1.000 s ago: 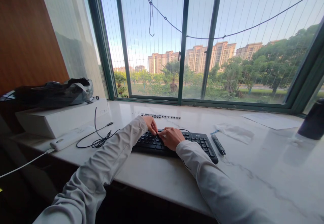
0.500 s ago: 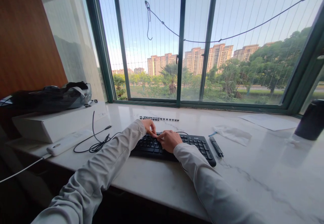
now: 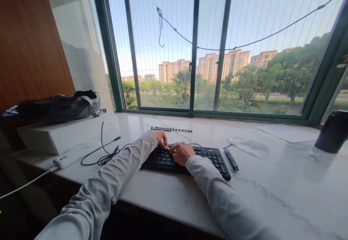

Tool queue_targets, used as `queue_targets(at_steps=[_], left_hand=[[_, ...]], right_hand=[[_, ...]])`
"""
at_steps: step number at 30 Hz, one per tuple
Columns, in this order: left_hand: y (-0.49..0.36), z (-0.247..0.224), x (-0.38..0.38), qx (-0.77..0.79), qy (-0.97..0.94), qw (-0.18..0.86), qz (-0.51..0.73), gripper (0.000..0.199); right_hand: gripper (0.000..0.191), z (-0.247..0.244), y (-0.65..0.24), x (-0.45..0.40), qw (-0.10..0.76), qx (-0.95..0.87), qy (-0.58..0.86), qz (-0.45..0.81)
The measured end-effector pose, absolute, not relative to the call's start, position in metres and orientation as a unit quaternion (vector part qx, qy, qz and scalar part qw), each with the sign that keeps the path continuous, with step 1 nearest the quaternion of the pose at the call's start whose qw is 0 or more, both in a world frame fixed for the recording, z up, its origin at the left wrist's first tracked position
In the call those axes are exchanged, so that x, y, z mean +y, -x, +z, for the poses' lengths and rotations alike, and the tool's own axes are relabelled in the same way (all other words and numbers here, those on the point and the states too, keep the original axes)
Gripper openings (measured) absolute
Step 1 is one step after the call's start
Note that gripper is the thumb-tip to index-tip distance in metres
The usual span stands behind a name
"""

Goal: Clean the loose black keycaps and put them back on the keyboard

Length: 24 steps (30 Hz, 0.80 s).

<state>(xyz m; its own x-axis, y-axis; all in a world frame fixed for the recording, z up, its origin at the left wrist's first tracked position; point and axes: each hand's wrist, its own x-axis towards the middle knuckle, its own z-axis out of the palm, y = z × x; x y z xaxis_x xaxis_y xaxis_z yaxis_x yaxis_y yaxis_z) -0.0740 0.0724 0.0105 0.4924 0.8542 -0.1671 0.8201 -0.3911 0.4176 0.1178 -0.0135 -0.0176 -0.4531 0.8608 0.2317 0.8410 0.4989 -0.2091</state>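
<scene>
A black keyboard (image 3: 159, 160) lies on the marble-patterned counter, partly covered by my hands. My left hand (image 3: 161, 139) reaches over its upper left part, fingers closed and pointing down at the keys. Against those fingertips, my right hand (image 3: 181, 153) is closed too, resting over the middle keys. Whatever is pinched between the fingers is too small to make out. Behind the keyboard, a line of small black keycaps (image 3: 172, 129) is set out on the counter.
Right of the keyboard lie a slim black tool (image 3: 231, 159), a clear plastic bag (image 3: 250, 147), white paper (image 3: 288, 134) and a black cup (image 3: 332, 131). On the left are a coiled cable (image 3: 107, 157), a white power strip (image 3: 76, 155) and a white box (image 3: 65, 135) bearing a dark bag (image 3: 59, 106).
The view has shifted slightly. Both hands stay together at the same part of the keyboard, with hardly any visible movement of the fingers.
</scene>
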Motion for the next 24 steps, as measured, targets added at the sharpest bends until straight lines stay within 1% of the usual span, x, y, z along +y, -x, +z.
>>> queue_targets(at_steps=[4, 11, 19, 24], left_hand=[[0.076, 0.006, 0.078, 0.511, -0.830, 0.221, 0.037, 0.042], [0.079, -0.001, 0.087, 0.501, -0.830, 0.242, 0.041, 0.045], [0.081, -0.010, 0.092, 0.505, -0.820, 0.262, 0.058, 0.044], [0.089, -0.017, 0.093, 0.492, -0.818, 0.279, 0.105, 0.046]], right_hand=[[0.029, -0.019, -0.118, -0.013, 0.166, -0.854, 0.493, 0.027], [0.028, -0.024, -0.119, -0.007, 0.179, -0.852, 0.492, 0.022], [0.032, -0.020, -0.116, -0.010, 0.152, -0.856, 0.495, -0.002], [0.030, -0.014, -0.117, -0.016, 0.149, -0.873, 0.462, -0.046]])
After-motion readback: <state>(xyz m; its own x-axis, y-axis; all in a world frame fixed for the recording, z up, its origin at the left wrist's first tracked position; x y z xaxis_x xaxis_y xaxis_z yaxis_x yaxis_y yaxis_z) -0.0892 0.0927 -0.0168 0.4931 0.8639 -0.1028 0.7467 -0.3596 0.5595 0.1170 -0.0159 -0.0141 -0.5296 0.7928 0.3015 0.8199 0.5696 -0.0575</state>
